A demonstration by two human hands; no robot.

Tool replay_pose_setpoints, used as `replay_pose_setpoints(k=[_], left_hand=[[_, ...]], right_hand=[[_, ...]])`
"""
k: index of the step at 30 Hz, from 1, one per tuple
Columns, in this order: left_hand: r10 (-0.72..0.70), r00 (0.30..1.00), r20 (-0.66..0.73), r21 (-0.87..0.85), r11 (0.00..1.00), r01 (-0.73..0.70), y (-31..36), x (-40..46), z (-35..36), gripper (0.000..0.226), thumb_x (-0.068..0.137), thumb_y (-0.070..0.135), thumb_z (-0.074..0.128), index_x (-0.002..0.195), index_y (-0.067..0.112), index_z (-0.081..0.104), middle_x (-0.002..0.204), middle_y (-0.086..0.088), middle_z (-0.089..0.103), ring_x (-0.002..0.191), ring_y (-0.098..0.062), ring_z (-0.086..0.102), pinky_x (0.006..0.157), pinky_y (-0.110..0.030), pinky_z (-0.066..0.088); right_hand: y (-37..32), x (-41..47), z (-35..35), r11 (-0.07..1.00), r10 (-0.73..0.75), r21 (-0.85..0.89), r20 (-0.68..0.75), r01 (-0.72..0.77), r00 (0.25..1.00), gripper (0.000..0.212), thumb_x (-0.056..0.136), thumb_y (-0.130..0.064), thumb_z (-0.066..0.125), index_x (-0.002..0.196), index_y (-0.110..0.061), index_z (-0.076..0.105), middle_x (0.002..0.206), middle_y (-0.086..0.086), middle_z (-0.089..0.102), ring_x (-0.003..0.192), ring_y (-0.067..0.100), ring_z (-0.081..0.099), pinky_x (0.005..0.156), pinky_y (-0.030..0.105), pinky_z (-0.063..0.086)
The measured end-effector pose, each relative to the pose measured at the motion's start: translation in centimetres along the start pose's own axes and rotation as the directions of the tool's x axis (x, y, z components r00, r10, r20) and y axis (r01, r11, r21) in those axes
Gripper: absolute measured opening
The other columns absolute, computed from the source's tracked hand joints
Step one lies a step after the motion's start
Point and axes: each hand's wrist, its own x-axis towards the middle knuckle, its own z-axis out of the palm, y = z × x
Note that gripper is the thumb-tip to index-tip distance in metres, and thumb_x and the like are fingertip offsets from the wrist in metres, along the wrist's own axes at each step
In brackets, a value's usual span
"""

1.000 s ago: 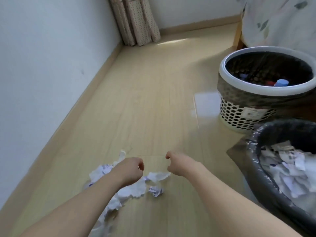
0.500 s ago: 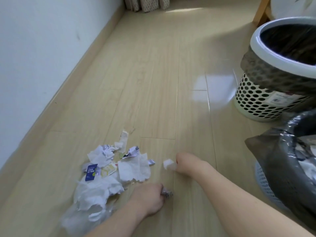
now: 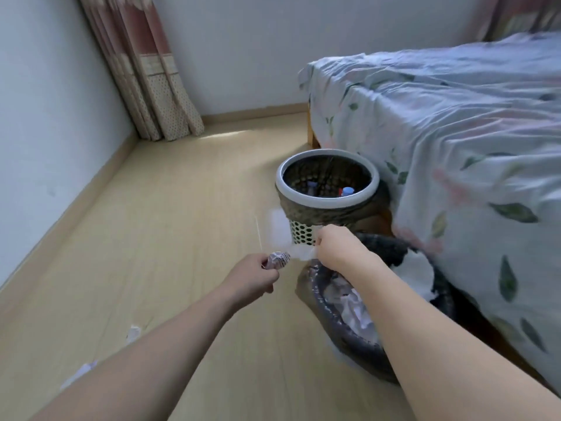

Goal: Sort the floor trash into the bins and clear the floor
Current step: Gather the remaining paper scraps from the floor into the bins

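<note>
My left hand [image 3: 253, 276] grips a crumpled printed paper wad [image 3: 277, 259] above the floor. My right hand [image 3: 334, 246] pinches a white paper scrap [image 3: 299, 253] just over the near rim of the black-lined paper bin [image 3: 328, 311], which holds white paper scraps. Behind it stands the white perforated bin [image 3: 328, 205] with a dark liner and bottle caps inside. A few paper scraps [image 3: 133, 332] lie on the floor at the lower left, partly hidden by my left arm.
A bed with a floral sheet [image 3: 455, 141] fills the right side, close against both bins. A white wall [image 3: 45, 117] with a skirting board runs along the left. A curtain [image 3: 148, 80] hangs in the far corner. Wooden floor [image 3: 167, 223] stretches between.
Both hands have lifted off the floor, each holding a paper piece, and moved right to the black-lined bin. The view has swung up from the trash pile toward the bins and bed.
</note>
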Motion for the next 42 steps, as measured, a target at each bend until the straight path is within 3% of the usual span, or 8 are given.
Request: replay_pose_setpoints(k=[6, 10, 13, 16, 22, 28, 35, 42], left_hand=[[0.136, 0.959, 0.249, 0.181, 0.966, -0.185, 11.2, 2.5, 9.0, 0.020, 0.072, 0.018, 0.059, 0.059, 0.016, 0.044, 0.055, -0.005, 0.045, 0.052, -0.021, 0.041, 0.050, -0.025, 0.032], [0.153, 0.969, 0.194, 0.283, 0.937, -0.205, 11.6, 2.6, 9.5, 0.011, 0.077, 0.017, 0.055, 0.084, 0.013, 0.063, 0.080, -0.008, 0.065, 0.073, -0.023, 0.061, 0.065, -0.034, 0.053], [0.097, 0.995, 0.031, 0.291, 0.951, -0.101, 7.6, 2.6, 5.4, 0.019, 0.084, 0.018, 0.052, 0.096, 0.013, 0.065, 0.094, -0.005, 0.067, 0.088, -0.022, 0.063, 0.078, -0.034, 0.053], [-0.020, 0.993, -0.120, 0.325, 0.944, 0.059, 0.3, 1.9, -0.8, 0.021, 0.085, 0.018, 0.048, 0.099, 0.016, 0.063, 0.098, -0.003, 0.066, 0.091, -0.023, 0.062, 0.081, -0.033, 0.053], [-0.321, 0.915, -0.243, 0.413, 0.820, 0.397, -16.3, -3.4, -11.2, 0.020, 0.083, 0.016, 0.047, 0.094, 0.019, 0.064, 0.099, 0.001, 0.066, 0.090, -0.019, 0.061, 0.079, -0.030, 0.051], [-0.483, 0.840, -0.248, 0.451, 0.710, 0.541, -28.4, -7.2, -14.9, 0.018, 0.084, 0.018, 0.049, 0.094, 0.021, 0.063, 0.092, 0.005, 0.063, 0.086, -0.017, 0.059, 0.071, -0.028, 0.047], [-0.492, 0.834, -0.249, 0.353, 0.756, 0.551, -34.7, -5.8, -15.1, 0.017, 0.085, 0.020, 0.047, 0.092, 0.024, 0.062, 0.089, 0.008, 0.061, 0.077, -0.015, 0.058, 0.060, -0.026, 0.042], [-0.446, 0.849, -0.282, 0.318, 0.792, 0.522, -35.5, -0.2, -13.8, 0.017, 0.084, 0.035, 0.051, 0.093, 0.026, 0.062, 0.094, 0.010, 0.061, 0.100, -0.020, 0.052, 0.083, -0.033, 0.036]], right_hand=[[11.5, -4.3, -4.7, 0.942, 0.300, -0.148, -0.026, -0.301, 0.954, 0.030, 0.095, -0.008, 0.046, 0.122, -0.002, 0.057, 0.125, 0.013, 0.061, 0.113, 0.029, 0.060, 0.079, 0.032, 0.045], [11.3, -2.4, -3.8, 0.935, 0.321, -0.198, 0.114, -0.295, 0.940, 0.038, 0.094, -0.018, 0.046, 0.130, -0.006, 0.056, 0.104, 0.013, 0.058, 0.103, 0.030, 0.060, 0.078, 0.034, 0.047], [6.9, 0.2, -2.3, 0.966, 0.240, -0.108, 0.051, -0.233, 0.969, 0.035, 0.089, -0.018, 0.053, 0.122, -0.007, 0.058, 0.119, 0.012, 0.060, 0.112, 0.032, 0.058, 0.093, 0.037, 0.049], [0.4, 2.0, 1.2, 1.000, -0.013, -0.017, -0.052, 0.012, 0.999, 0.015, 0.086, -0.013, 0.049, 0.096, -0.011, 0.060, 0.102, 0.009, 0.062, 0.103, 0.032, 0.060, 0.082, 0.035, 0.050], [-12.9, 1.6, 16.7, 0.936, -0.340, 0.033, 0.346, 0.351, 0.874, 0.037, 0.090, -0.014, 0.047, 0.126, -0.013, 0.056, 0.129, 0.010, 0.056, 0.116, 0.028, 0.055, 0.090, 0.030, 0.045], [-18.1, 0.3, 31.2, 0.929, -0.308, 0.009, 0.575, 0.371, 0.758, 0.042, 0.089, -0.026, 0.054, 0.125, -0.010, 0.042, 0.124, 0.009, 0.047, 0.107, 0.028, 0.053, 0.079, 0.033, 0.043], [-19.1, 0.8, 36.0, 0.875, -0.373, -0.140, 0.417, 0.464, 0.829, 0.025, 0.095, -0.026, 0.046, 0.114, -0.011, 0.050, 0.116, 0.006, 0.051, 0.106, 0.025, 0.052, 0.075, 0.031, 0.035], [-19.5, 1.1, 33.2, 0.866, -0.405, -0.113, 0.410, 0.487, 0.817, 0.039, 0.097, -0.027, 0.040, 0.059, -0.016, 0.038, 0.072, -0.003, 0.042, 0.078, 0.023, 0.049, 0.064, 0.031, 0.035]])
